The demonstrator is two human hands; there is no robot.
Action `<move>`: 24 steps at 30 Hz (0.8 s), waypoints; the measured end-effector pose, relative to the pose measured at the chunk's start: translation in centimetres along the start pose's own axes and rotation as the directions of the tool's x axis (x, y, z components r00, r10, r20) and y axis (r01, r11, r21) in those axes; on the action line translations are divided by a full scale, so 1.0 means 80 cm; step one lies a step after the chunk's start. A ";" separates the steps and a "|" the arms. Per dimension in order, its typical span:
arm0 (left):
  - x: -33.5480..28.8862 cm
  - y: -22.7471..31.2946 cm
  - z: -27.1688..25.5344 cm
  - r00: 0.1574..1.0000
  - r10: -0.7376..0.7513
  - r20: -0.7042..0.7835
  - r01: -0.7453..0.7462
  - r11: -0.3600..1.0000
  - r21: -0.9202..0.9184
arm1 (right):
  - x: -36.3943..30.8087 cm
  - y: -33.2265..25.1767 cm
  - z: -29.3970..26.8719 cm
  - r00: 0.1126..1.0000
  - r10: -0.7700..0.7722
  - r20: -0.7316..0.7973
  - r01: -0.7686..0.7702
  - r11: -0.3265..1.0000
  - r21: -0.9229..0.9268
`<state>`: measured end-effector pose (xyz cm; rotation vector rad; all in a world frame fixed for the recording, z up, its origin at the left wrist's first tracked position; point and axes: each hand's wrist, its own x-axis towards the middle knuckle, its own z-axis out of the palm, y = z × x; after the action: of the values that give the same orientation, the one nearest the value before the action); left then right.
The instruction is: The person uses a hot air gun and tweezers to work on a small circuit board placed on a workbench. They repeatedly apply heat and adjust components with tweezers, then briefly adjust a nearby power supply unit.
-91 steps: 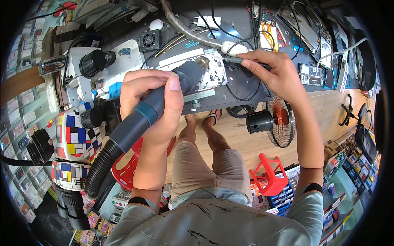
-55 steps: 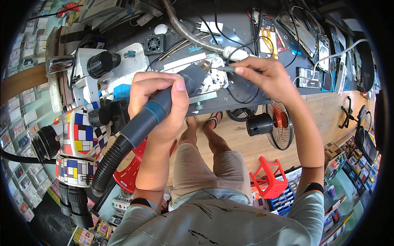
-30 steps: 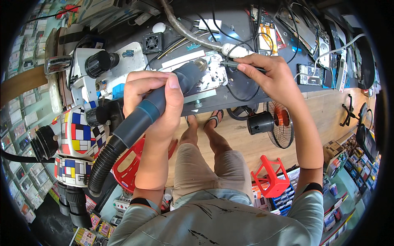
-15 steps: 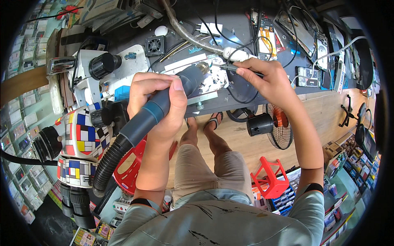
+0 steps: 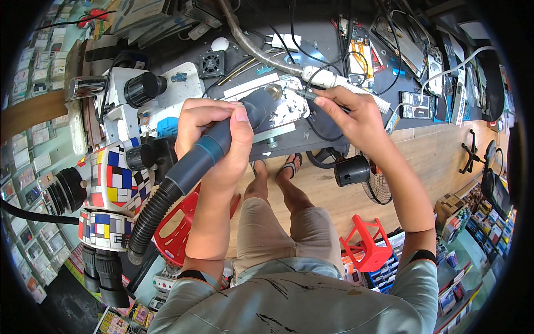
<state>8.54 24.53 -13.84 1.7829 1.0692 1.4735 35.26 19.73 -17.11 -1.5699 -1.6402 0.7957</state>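
Observation:
My left hand (image 5: 214, 133) is wrapped round a dark grey hot air gun (image 5: 203, 158) with a teal ring and a ribbed black hose (image 5: 153, 222). Its metal nozzle (image 5: 273, 91) points up and right over a white board (image 5: 293, 108) strewn with small dark bits. In a pinch, my right hand (image 5: 350, 111) holds a slim dark pen-shaped tool (image 5: 306, 93), tip toward the nozzle and slightly apart from it. Whether the tip touches the board I cannot tell.
At the left stands a microscope (image 5: 114, 183) with a colour-block pattern. A small square fan (image 5: 212, 64), a jointed lamp arm (image 5: 239, 36), cables and opened phones (image 5: 416, 104) lie on the dark bench. Below are a pedestal fan (image 5: 353, 171) and a red stool (image 5: 367, 245).
My right hand has shifted slightly down and left, its tool staying near the nozzle. My left hand and the hot air gun have hardly moved.

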 end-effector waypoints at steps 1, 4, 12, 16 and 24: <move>0.000 0.000 0.000 1.000 0.001 -0.001 -0.001 1.000 -0.002 | -0.004 -0.002 0.003 1.000 0.015 -0.017 -0.015 1.000 0.007; 0.000 -0.001 0.000 1.000 -0.003 -0.003 0.003 1.000 -0.007 | -0.012 -0.006 0.012 0.978 -0.205 -0.033 0.184 0.929 -0.320; -0.002 -0.002 0.000 1.000 -0.006 -0.015 0.006 1.000 -0.026 | -0.011 -0.016 0.012 0.979 0.202 -0.036 -0.199 0.978 0.062; -0.002 0.001 0.000 1.000 0.013 -0.027 -0.012 1.000 0.009 | -0.013 -0.027 0.014 0.930 0.367 -0.011 -0.362 0.922 0.135; -0.004 0.010 -0.007 0.991 0.084 -0.102 -0.087 0.996 -0.025 | -0.026 -0.026 -0.006 0.976 0.204 -0.073 -0.197 0.976 0.092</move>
<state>8.13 23.77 -13.20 1.7696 1.0265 1.6379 34.50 17.52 -15.30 -1.7037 -1.3869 0.8804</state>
